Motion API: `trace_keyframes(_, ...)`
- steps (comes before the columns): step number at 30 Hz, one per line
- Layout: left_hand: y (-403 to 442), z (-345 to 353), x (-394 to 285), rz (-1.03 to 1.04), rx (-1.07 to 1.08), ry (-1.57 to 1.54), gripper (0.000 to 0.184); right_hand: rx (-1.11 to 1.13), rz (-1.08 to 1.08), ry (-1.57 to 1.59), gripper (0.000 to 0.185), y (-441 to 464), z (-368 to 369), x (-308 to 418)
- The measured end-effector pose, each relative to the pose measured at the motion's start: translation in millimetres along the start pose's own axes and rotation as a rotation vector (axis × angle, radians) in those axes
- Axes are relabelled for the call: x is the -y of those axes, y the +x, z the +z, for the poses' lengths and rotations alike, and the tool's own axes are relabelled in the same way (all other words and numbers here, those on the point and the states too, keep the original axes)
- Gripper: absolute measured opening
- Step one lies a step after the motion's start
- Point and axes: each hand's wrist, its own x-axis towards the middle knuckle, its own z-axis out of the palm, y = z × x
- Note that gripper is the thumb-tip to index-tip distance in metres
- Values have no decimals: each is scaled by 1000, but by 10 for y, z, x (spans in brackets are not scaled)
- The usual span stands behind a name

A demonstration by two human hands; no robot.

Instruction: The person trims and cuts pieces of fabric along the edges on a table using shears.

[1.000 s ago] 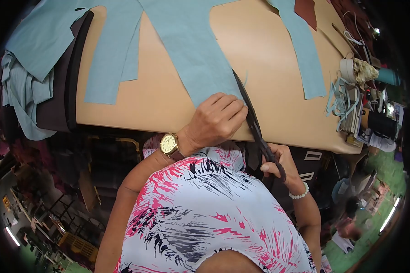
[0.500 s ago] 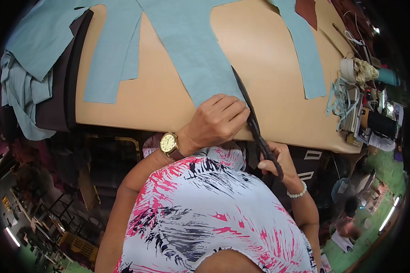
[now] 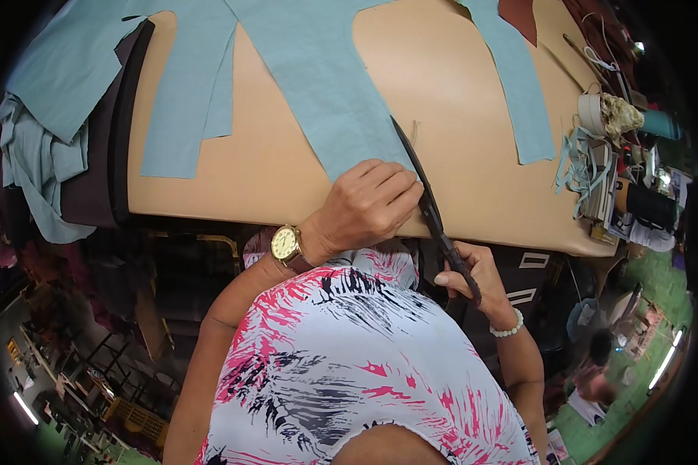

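A light blue fabric piece (image 3: 329,93) lies across the table, its narrow lower end under my left hand (image 3: 368,203). The fingers of that hand are bent and pinched together on the cloth near the table's front edge. My right hand (image 3: 479,277) is wrapped around the handles of long dark scissors (image 3: 419,174). Their blades run along the right edge of the cloth, with the tip pointing up and away from me. A thin sliver of blue cloth (image 3: 416,133) stands just right of the blade tip.
More blue cut pieces (image 3: 520,93) lie on the tan tabletop (image 3: 457,101). Crumpled blue fabric (image 3: 43,170) hangs at the left. Fabric strips (image 3: 582,167), a white roll (image 3: 591,115) and assorted items crowd the right edge. A brown piece (image 3: 521,19) lies at the top right.
The scissor handles have come closer together. A thin sliver now shows beside the blade tip. My left hand has stayed almost where it was on the cloth.
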Motion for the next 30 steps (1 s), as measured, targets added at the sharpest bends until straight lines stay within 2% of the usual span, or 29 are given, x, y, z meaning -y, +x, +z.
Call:
trace_keyframes(5,-2,-6,-3,-14,-6,-2,25,-16,31,-23,35,-4,9,26)
trace_keyframes(8,8,-109,-71,-160,10,17,37,-10,32,-46,35,-10,13,43)
trace_keyframes(11,-21,-178,-96,-331,125,270,50,-6,44,-58,35,-20,7,47)
trace_keyframes(14,-76,-199,-75,-375,264,235,55,-16,66,-51,34,-32,26,47)
trace_keyframes(20,-96,-161,-79,-355,214,142,25,16,91,39,35,-87,32,99)
trace_keyframes(23,-66,-171,-79,-373,152,81,15,68,30,97,36,-63,1,87)
trace_keyframes(30,-47,-274,-103,-396,122,-35,15,78,-4,104,35,85,20,131)
